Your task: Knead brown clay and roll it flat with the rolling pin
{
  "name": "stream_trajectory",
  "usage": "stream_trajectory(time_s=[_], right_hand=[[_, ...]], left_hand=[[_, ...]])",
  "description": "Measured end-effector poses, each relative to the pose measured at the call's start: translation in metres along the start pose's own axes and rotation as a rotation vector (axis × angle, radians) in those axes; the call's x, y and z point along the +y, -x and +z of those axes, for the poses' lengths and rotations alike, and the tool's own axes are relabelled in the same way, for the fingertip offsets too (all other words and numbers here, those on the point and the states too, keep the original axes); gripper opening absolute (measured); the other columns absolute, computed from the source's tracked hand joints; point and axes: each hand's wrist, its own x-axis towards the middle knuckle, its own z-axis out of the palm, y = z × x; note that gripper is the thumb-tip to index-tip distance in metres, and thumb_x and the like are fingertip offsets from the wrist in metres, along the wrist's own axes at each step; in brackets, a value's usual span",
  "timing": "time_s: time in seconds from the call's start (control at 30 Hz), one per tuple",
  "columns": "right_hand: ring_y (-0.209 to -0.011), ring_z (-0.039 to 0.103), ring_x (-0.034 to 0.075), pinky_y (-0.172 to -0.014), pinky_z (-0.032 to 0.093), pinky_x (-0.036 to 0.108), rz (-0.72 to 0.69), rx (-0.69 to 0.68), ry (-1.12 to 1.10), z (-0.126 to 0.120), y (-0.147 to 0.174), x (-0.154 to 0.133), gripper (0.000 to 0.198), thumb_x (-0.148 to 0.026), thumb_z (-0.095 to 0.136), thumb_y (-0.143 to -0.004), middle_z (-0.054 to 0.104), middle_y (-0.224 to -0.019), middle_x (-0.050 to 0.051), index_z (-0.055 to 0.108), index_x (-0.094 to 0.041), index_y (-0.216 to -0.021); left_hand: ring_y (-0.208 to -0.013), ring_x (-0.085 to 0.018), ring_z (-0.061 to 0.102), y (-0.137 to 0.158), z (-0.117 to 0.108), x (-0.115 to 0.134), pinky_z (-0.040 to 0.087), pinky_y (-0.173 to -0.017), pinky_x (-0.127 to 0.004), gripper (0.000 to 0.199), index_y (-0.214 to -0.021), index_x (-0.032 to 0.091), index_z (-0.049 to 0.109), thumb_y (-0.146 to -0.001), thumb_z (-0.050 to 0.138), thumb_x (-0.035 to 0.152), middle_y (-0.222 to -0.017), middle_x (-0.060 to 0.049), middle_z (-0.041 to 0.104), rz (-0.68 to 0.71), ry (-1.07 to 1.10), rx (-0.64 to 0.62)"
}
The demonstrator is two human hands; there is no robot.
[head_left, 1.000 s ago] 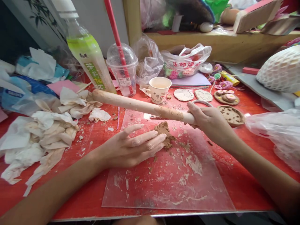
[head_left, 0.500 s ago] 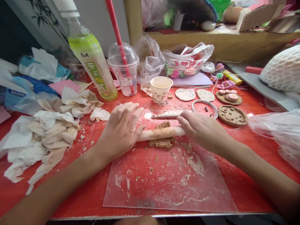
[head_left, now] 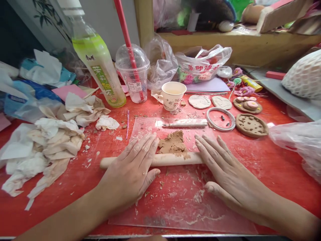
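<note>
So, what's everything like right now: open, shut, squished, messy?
Long pale rolling pin: lying crosswise, smeared brown
Bare left hand: open, flat over the pin
Bare right hand: open, fingers over the pin
Brown clay lump: flattened, ragged
White paper cup: upright, uncovered
Clear plastic cup: lidded, red straw inside
Clear bottle with green label: capped
White paper tissues: crumpled, heaped
Clear rectangular sheet: lying flat, messy

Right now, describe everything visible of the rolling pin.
The rolling pin is a pale, straight cylinder, perhaps wooden, marked brown near its middle. It lies crosswise over the clear board, along the near edge of the brown clay. Its left end reaches past the left hand; the right hand hides its other end. Both hands rest across it.
</note>
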Motion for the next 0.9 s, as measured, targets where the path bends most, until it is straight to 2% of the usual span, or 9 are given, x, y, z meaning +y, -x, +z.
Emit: stream_trajectory(time_s=[0.13, 0.3, 0.4, 0.57, 0.7, 0.8, 0.9], right_hand=[[-0.14, 0.01, 0.026, -0.111, 0.016, 0.053, 0.012, -0.032, -0.049, -0.007, -0.007, 0.008, 0.07, -0.053, 0.014, -0.092, 0.015, -0.152, 0.011, -0.008, -0.014, -0.146], [-0.139, 0.013, 0.026, -0.109, 0.022, 0.052, 0.083, -0.037, 0.008, -0.004, -0.039, 0.029, 0.07, -0.05, 0.017, -0.093, 0.018, -0.15, 0.017, -0.006, -0.012, -0.146], [-0.14, 0.011, 0.026, -0.11, 0.021, 0.051, 0.117, 0.022, 0.085, 0.001, -0.05, 0.032, 0.071, -0.051, 0.016, -0.093, 0.016, -0.15, 0.019, -0.005, -0.009, -0.146], [-0.14, 0.007, 0.028, -0.111, 0.016, 0.053, 0.039, 0.044, 0.105, 0.002, -0.03, 0.016, 0.085, -0.064, 0.016, -0.086, 0.017, -0.15, 0.02, -0.006, -0.007, -0.146], [-0.14, 0.009, 0.029, -0.11, 0.018, 0.054, 0.003, -0.002, 0.056, -0.001, -0.01, 0.005, 0.088, -0.067, 0.014, -0.085, 0.019, -0.149, 0.02, -0.008, -0.007, -0.146], [-0.139, 0.01, 0.028, -0.109, 0.021, 0.054, 0.012, -0.046, 0.046, -0.004, -0.02, 0.012, 0.082, -0.061, 0.015, -0.088, 0.019, -0.149, 0.019, -0.013, -0.008, -0.144], [-0.139, 0.011, 0.026, -0.11, 0.021, 0.052, 0.103, -0.055, 0.073, -0.003, -0.045, 0.025, 0.072, -0.052, 0.015, -0.093, 0.016, -0.15, 0.018, -0.012, -0.01, -0.145]], left_hand=[[-0.136, -0.026, 0.026, -0.006, -0.002, -0.009, 0.025, -0.111, -0.041, 0.058, -0.137, 0.0, 0.034, -0.096, 0.021, 0.04, -0.144, -0.018, 0.033, -0.009, 0.058, -0.081], [-0.139, -0.024, 0.018, -0.04, 0.004, -0.039, 0.021, -0.113, -0.042, 0.062, -0.139, 0.002, 0.029, -0.096, 0.012, 0.043, -0.148, -0.015, 0.025, -0.109, 0.1, -0.175], [-0.139, -0.025, 0.016, -0.053, 0.011, -0.048, 0.019, -0.113, -0.046, 0.062, -0.14, 0.001, 0.026, -0.096, 0.01, 0.042, -0.149, -0.015, 0.023, -0.163, 0.095, -0.172], [-0.138, -0.026, 0.018, -0.032, 0.008, -0.031, 0.018, -0.114, -0.043, 0.06, -0.139, 0.0, 0.029, -0.096, 0.017, 0.04, -0.148, -0.017, 0.025, -0.126, 0.091, -0.095], [-0.137, -0.026, 0.023, -0.011, -0.001, -0.013, 0.023, -0.112, -0.043, 0.058, -0.138, 0.0, 0.031, -0.096, 0.018, 0.038, -0.145, -0.018, 0.03, -0.08, 0.085, -0.122], [-0.137, -0.026, 0.022, -0.02, -0.001, -0.018, 0.025, -0.112, -0.043, 0.059, -0.138, 0.001, 0.031, -0.096, 0.016, 0.039, -0.146, -0.017, 0.029, -0.114, 0.097, -0.179], [-0.138, -0.026, 0.017, -0.044, 0.005, -0.034, 0.021, -0.112, -0.045, 0.059, -0.138, -0.001, 0.03, -0.096, 0.013, 0.037, -0.147, -0.019, 0.026, -0.188, 0.098, -0.22]])
